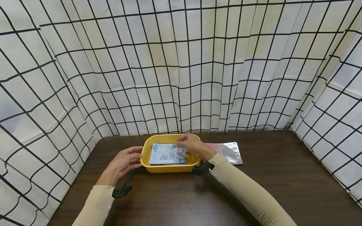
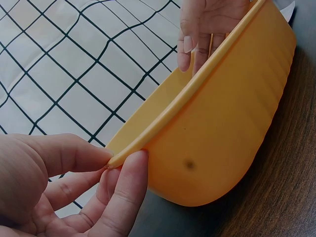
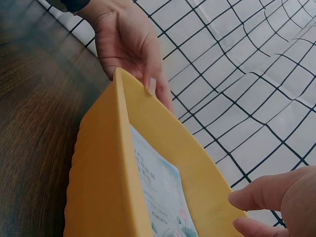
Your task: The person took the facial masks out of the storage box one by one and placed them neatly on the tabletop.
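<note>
- The left hand (image 1: pixel 128 160) had hold of the yellow tub (image 1: pixel 167 169) at its left end; its thumb and a fingertip pinched the rim from either side, and the other fingers were bent just beneath.
- The right hand (image 1: pixel 195 146) reached over the right part of the tub, palm down, with loosely bent fingers. In the right wrist view a small gap showed between its thumb and a finger, near the tub's rim, with nothing seen in its grasp. Whether its fingertips touched the packet could not be told.
- The yellow tub stood upright on the dark wooden bench (image 1: pixel 169 194), near the bench's far edge.
- The blue packet (image 1: pixel 167 153) lay inside the tub, printed side up, nearer the left end. It carried lettering and a floral picture, and the right hand's fingers were over its far right corner.
- The silver packet (image 1: pixel 233 152), pink towards its left end, lay on the bench just right of the tub, partly hidden behind the right hand and forearm.
- Both arms wore beige sleeves (image 1: pixel 249 191), with a dark band (image 1: pixel 121 190) at each wrist.
- White cloth (image 1: pixel 195 72) with black grid lines hung behind the bench and along its sides.
</note>
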`<act>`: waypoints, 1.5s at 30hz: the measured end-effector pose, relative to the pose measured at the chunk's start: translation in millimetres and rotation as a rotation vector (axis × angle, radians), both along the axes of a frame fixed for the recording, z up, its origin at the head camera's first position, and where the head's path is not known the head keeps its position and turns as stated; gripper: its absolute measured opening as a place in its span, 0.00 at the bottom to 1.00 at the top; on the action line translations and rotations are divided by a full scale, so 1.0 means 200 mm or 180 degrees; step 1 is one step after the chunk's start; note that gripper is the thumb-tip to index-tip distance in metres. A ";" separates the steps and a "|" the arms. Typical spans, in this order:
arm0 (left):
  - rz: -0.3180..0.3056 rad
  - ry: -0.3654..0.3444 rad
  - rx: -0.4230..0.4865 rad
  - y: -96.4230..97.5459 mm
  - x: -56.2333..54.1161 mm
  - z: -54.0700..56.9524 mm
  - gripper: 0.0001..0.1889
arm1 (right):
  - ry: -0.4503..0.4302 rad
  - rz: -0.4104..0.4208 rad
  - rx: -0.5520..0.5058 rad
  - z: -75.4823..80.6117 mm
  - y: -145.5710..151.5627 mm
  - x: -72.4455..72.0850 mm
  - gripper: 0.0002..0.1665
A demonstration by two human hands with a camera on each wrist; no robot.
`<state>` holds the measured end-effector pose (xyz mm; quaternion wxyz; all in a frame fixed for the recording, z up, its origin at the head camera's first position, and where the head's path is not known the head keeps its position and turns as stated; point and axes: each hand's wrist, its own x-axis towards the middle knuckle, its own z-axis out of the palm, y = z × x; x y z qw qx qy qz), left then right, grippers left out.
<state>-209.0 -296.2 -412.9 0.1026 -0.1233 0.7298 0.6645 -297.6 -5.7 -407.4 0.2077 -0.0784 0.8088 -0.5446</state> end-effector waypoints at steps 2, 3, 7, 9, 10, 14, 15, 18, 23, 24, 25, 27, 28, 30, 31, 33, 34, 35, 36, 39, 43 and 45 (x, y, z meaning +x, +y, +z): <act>0.0009 -0.0010 0.0006 0.00 0.00 0.00 0.30 | 0.0012 0.0016 0.0021 0.00 0.00 0.00 0.18; 0.0014 -0.0012 0.0012 0.00 0.00 0.00 0.30 | 0.0022 0.0022 0.0036 0.00 0.00 0.00 0.17; 0.0029 -0.0015 0.0019 0.00 0.01 0.00 0.29 | 0.0127 0.0096 0.0078 0.00 0.01 0.00 0.19; 0.0035 -0.0009 0.0018 0.00 0.01 0.00 0.29 | 0.0197 0.0157 0.0108 -0.01 0.01 0.00 0.22; 0.0038 -0.0006 0.0016 0.00 0.01 0.00 0.29 | 0.0230 0.0188 0.0120 -0.01 0.01 0.00 0.23; 0.0022 0.0014 0.0030 0.00 0.00 0.00 0.29 | 0.0264 0.0222 0.0125 -0.02 0.00 -0.01 0.26; 0.0012 0.0017 0.0033 0.00 0.00 0.00 0.29 | 0.0268 0.0213 0.0117 -0.03 0.00 0.00 0.25; -0.0006 0.0019 0.0039 0.00 0.00 0.00 0.29 | 0.0322 0.0171 0.0071 -0.03 0.01 0.01 0.25; -0.0019 0.0014 0.0041 0.00 0.00 -0.01 0.29 | 0.0438 0.0124 -0.0047 -0.04 0.01 0.03 0.26; -0.0024 0.0016 0.0039 0.00 0.00 -0.01 0.29 | 0.0447 0.0107 -0.0078 -0.04 0.01 0.04 0.27; -0.0030 0.0016 0.0040 0.00 0.00 -0.01 0.29 | 0.0463 0.0094 -0.0107 -0.04 0.01 0.04 0.27; -0.0032 0.0015 0.0046 0.00 -0.01 -0.01 0.29 | 0.0481 0.0072 -0.0151 -0.04 0.01 0.04 0.27; -0.0035 0.0014 0.0048 -0.01 -0.01 -0.01 0.29 | 0.0471 0.0063 -0.0184 -0.04 0.01 0.04 0.27; -0.0042 0.0012 0.0058 -0.01 -0.01 -0.01 0.29 | 0.0443 0.0065 -0.0243 -0.05 0.01 0.04 0.28; -0.0039 0.0011 0.0066 -0.01 -0.01 -0.01 0.29 | 0.0423 0.0069 -0.0279 -0.05 0.01 0.04 0.29; -0.0045 0.0015 0.0073 -0.01 -0.01 0.00 0.29 | 0.0365 0.0075 -0.0316 -0.05 0.01 0.04 0.33; -0.0046 0.0017 0.0077 -0.01 -0.01 0.00 0.29 | 0.0328 0.0099 -0.0363 -0.05 0.01 0.04 0.35; -0.0047 0.0019 0.0082 -0.01 -0.01 0.00 0.29 | 0.0297 0.0123 -0.0375 -0.05 0.01 0.04 0.37; -0.0047 0.0020 0.0085 -0.01 -0.01 0.00 0.29 | 0.0259 0.0158 -0.0397 -0.05 0.01 0.04 0.39; -0.0047 0.0024 0.0096 -0.01 -0.01 0.00 0.29 | 0.0132 0.0271 -0.0424 -0.04 0.01 0.03 0.43; -0.0039 0.0018 0.0110 -0.01 -0.01 0.00 0.29 | -0.0081 0.0418 -0.0500 -0.03 0.01 0.04 0.43; -0.0036 0.0019 0.0105 -0.01 0.00 0.00 0.29 | -0.0147 0.0490 -0.0555 -0.03 0.01 0.04 0.40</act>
